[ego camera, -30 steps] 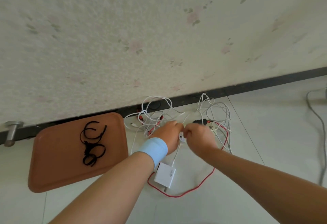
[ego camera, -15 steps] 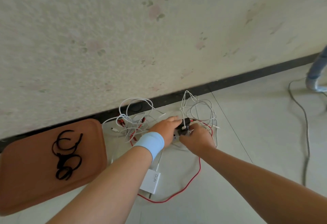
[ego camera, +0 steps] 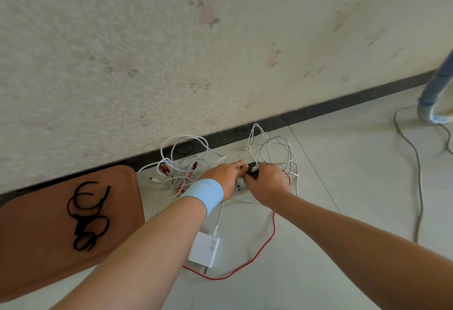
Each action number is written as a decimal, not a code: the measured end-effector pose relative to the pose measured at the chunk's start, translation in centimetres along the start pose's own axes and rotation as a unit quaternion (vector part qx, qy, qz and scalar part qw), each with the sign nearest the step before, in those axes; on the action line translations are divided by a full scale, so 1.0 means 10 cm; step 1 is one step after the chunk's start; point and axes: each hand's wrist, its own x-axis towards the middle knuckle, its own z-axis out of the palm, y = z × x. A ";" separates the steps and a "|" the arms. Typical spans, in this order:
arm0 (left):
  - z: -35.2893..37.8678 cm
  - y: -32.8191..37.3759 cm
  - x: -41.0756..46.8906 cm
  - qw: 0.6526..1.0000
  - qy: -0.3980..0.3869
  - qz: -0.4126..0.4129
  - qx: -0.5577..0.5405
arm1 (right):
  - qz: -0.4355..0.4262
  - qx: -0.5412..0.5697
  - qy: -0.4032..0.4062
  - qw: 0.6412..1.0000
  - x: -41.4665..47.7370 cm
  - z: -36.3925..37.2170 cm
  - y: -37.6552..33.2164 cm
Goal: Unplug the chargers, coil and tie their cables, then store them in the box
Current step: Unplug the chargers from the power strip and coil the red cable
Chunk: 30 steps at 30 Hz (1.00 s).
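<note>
Both hands meet on the tiled floor (ego camera: 343, 211), just in front of the dark baseboard (ego camera: 343, 100) under the flowered wall.

Right hand (ego camera: 268, 184): fingers curled down over a small black charger (ego camera: 252, 175), gripping it. A white lead rises from the charger's top.

Left hand (ego camera: 226, 177), with a light blue wristband (ego camera: 204, 193): lies knuckles-up beside the right hand, fingertips reaching the black charger. It covers part of a white power strip (ego camera: 241, 185). Cannot tell whether it pinches or just presses.

Loose white cables (ego camera: 272, 148) loop in a tangle behind and to both sides of the hands, mixed with red plugs on the left side.

A red cable (ego camera: 267, 243) runs from the right hand toward the viewer and curves under a white charger (ego camera: 204, 249). That charger lies flat on the floor next to the left forearm, with a white lead plugged in.

At the left a brown tray (ego camera: 36, 248) sits against the baseboard and holds black ties (ego camera: 85, 214) in a loose heap.

At the far right a grey cable (ego camera: 419, 187) snakes over the floor, well apart from the hands.
</note>
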 end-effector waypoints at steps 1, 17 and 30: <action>-0.01 0.00 -0.01 0.999 0.016 -0.007 -0.051 | -0.010 -0.019 -0.007 1.000 -0.01 -0.03 0.00; -0.11 -0.53 -0.64 0.928 0.308 0.194 0.084 | -0.116 -0.050 -0.176 0.976 -0.26 0.13 -0.48; -0.11 -0.68 -1.02 0.961 -0.071 -0.040 0.263 | -0.206 -0.135 -0.286 0.926 -0.40 0.48 -0.75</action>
